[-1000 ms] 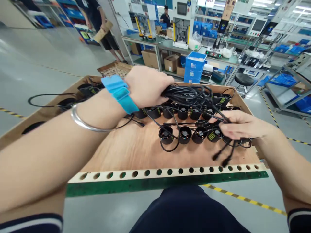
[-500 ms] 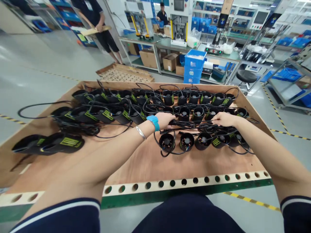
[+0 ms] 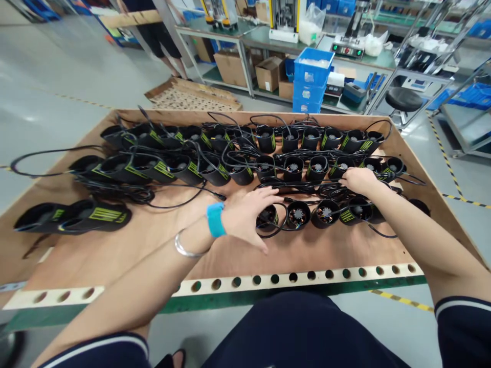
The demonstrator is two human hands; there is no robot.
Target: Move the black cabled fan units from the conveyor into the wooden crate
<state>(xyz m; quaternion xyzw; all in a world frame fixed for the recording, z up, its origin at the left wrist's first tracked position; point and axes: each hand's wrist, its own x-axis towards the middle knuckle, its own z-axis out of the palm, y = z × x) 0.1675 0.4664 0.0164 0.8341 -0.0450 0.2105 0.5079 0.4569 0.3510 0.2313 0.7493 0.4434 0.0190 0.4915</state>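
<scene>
Black cylindrical motor housings with green lettering stand in rows in a shallow wooden crate [image 3: 215, 250], their black cables bundled between the rows. My left hand [image 3: 245, 217] is open, fingers spread, beside a front-row housing [image 3: 267, 220]; nothing is in its grasp. Farther right, my right hand [image 3: 359, 181] has its fingers pinched together at the cable bundle [image 3: 332, 190], seemingly on a black cable; the fingertips are partly hidden. Just behind those fingers is a middle-row housing [image 3: 339, 166]. Open tops show finned centres and copper windings, as in the front-row housing [image 3: 298, 214].
Two housings [image 3: 95, 217] lie tilted at the crate's left. A strip with round holes [image 3: 264, 279] runs along the front edge. Beyond the crate are stacked blue bins [image 3: 312, 69], a workbench [image 3: 253, 38], a black stool [image 3: 402, 99] and a person holding a board [image 3: 132, 19].
My left hand has left the cables, moved toward me and left, and spread its fingers. My right hand has shifted slightly right and up. The view has tilted down.
</scene>
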